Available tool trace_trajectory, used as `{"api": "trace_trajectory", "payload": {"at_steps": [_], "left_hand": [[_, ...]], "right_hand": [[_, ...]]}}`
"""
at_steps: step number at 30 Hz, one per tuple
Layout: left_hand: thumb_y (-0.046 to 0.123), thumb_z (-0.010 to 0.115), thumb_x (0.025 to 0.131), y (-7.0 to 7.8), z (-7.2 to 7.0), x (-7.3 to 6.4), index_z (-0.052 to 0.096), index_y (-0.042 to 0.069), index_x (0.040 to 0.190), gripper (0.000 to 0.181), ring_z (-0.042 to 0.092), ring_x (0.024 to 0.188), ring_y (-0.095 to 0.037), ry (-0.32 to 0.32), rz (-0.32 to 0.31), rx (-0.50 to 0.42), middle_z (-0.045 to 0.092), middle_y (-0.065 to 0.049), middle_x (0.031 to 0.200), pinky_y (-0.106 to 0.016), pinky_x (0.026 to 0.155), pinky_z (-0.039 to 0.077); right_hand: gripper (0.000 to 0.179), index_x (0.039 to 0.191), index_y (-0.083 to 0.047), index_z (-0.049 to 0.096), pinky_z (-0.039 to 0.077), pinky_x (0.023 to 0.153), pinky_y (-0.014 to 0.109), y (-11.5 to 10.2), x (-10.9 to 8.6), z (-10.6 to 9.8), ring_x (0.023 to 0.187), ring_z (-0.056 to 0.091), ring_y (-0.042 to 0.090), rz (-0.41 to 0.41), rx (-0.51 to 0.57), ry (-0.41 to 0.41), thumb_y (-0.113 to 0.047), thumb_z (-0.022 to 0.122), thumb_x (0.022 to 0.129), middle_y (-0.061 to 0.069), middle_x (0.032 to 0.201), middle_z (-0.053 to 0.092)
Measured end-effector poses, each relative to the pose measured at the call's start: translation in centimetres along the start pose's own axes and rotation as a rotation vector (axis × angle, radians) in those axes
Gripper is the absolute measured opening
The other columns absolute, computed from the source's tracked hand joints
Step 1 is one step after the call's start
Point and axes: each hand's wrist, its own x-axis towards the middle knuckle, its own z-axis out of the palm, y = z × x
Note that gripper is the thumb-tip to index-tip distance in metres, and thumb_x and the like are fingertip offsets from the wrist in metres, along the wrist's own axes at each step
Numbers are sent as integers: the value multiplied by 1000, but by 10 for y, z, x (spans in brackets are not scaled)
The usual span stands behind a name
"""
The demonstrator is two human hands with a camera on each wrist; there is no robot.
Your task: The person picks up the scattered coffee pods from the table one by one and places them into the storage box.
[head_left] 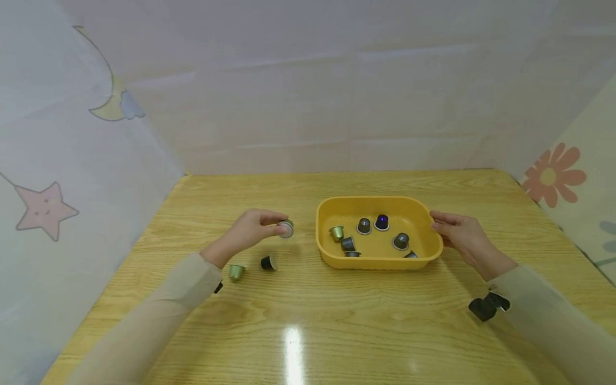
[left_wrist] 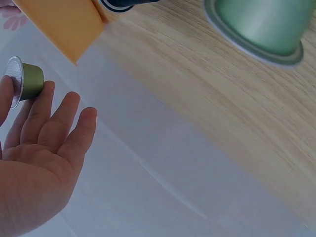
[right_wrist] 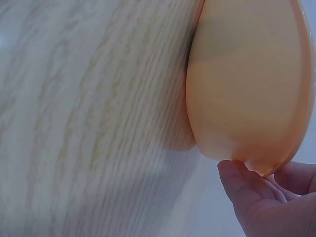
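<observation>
My left hand (head_left: pixel 246 233) pinches a green coffee capsule (head_left: pixel 286 228) between thumb and fingers, above the table and left of the yellow tub. The left wrist view shows the capsule's silver lid (left_wrist: pixel 16 81) facing the thumb. My right hand (head_left: pixel 463 238) grips the right end of the yellow tub (head_left: pixel 374 263), thumb and fingers at its rim. Inside the tub lie several capsules, among them a green one (head_left: pixel 337 233), a purple one (head_left: pixel 382 222) and a grey one (head_left: pixel 401 241). Its front wall partly hides some of them.
On the wooden table (head_left: pixel 289 305), a green capsule (head_left: pixel 236 272) and a black capsule (head_left: pixel 269 262) lie near my left wrist. The black one is on its side. A pale wall covering (head_left: pixel 308 107) stands behind the table and along both sides.
</observation>
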Motion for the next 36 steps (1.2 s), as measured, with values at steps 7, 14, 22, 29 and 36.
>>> {"api": "trace_trajectory", "payload": {"at_steps": [7, 14, 22, 29, 36], "left_hand": [[24, 65, 96, 10, 7, 4, 57, 3, 136, 46, 56, 120, -28, -11, 20, -25, 61, -13, 129, -46, 101, 45], [19, 65, 95, 22, 15, 10, 56, 0, 135, 45, 61, 112, -26, -39, 20, -47, 64, -14, 124, -42, 98, 48], [19, 66, 94, 31, 29, 22, 58, 0, 133, 44, 63, 109, -23, -76, 24, -33, 65, -13, 123, -37, 94, 51], [19, 67, 94, 42, 40, 27, 58, 0, 133, 44, 61, 113, -24, -45, 23, -24, 64, -12, 125, -36, 93, 51], [18, 67, 93, 55, 54, 35, 61, 2, 131, 42, 62, 110, -21, -48, 35, -18, 65, -10, 123, -31, 89, 52]], "right_hand": [[55, 151, 2, 24, 54, 79, 20, 0, 0, 0, 85, 56, -13, 3, -2, -4, -19, 45, 105, 29, 150, 28], [54, 151, 2, 26, 54, 80, 21, -2, 0, 1, 84, 57, -12, -3, 4, -1, -19, 46, 104, 28, 149, 29], [55, 151, 2, 26, 54, 79, 21, -2, 0, 0, 83, 56, -13, 4, 3, 1, -18, 46, 104, 28, 149, 29], [54, 150, 3, 26, 54, 81, 22, 0, 0, 0, 86, 58, -12, -13, 12, -12, -17, 46, 104, 27, 148, 29], [55, 151, 3, 25, 54, 81, 21, 0, 0, 0, 85, 56, -13, -8, 15, -13, -18, 46, 104, 29, 149, 27]]}}
